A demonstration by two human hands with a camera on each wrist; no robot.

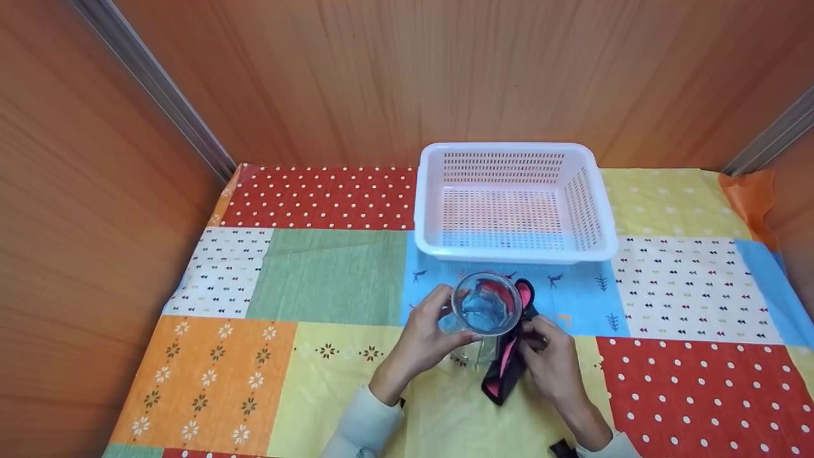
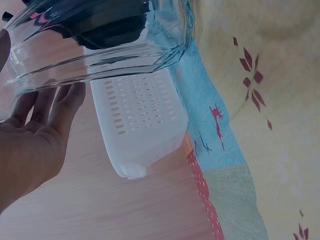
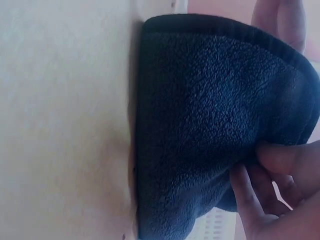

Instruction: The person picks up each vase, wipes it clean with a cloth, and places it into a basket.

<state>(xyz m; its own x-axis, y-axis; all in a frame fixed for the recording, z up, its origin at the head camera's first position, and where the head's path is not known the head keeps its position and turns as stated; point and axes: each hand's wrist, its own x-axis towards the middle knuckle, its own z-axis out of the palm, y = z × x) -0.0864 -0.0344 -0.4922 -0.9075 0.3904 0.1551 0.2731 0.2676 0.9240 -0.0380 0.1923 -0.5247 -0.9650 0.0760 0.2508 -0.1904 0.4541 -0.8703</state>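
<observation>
A left hand grips a glass jar in front of a white basket, the right hand pinching a dark cloth beside it, where smooth glass could slip should the left fingers loosen.

Ahead of you: white slotted basket | beneath it: your patchwork tablecloth, dotted, flowered and plain patches | facing you: wood-grain back panel | on your left: wood-grain side panel, grey strip at the corner
</observation>
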